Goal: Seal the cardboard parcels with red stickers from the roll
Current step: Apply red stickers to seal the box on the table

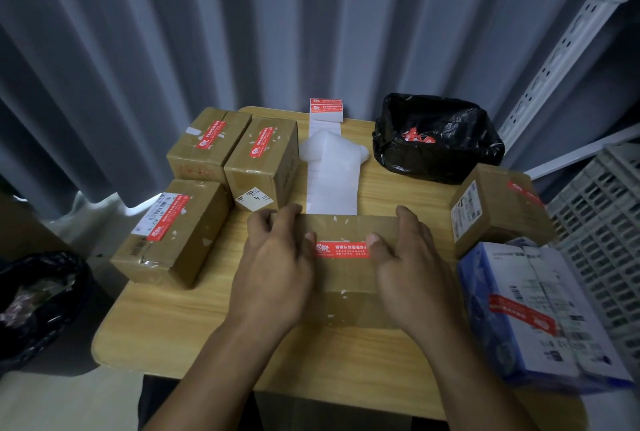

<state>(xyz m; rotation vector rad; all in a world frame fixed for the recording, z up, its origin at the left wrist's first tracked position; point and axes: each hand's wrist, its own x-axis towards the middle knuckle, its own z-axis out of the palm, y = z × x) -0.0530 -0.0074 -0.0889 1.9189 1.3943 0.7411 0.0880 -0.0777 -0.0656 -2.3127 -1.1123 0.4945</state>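
A brown cardboard parcel (349,278) lies in the middle of the wooden table (180,326). A red sticker (343,250) runs across its top. My left hand (277,264) grips the parcel's left end, thumb pressing the sticker's left end. My right hand (412,264) grips the right end, thumb on the sticker's right end. Behind the parcel a white backing strip (332,185) trails from the sticker roll (326,109) at the table's far edge.
Three stickered parcels (173,233) (207,146) (266,160) sit at the left, another (498,205) at the right. A black bag of red scraps (436,140) stands at back right. A blue-white box (540,313) overhangs the right edge. A grey crate (606,223) is beyond.
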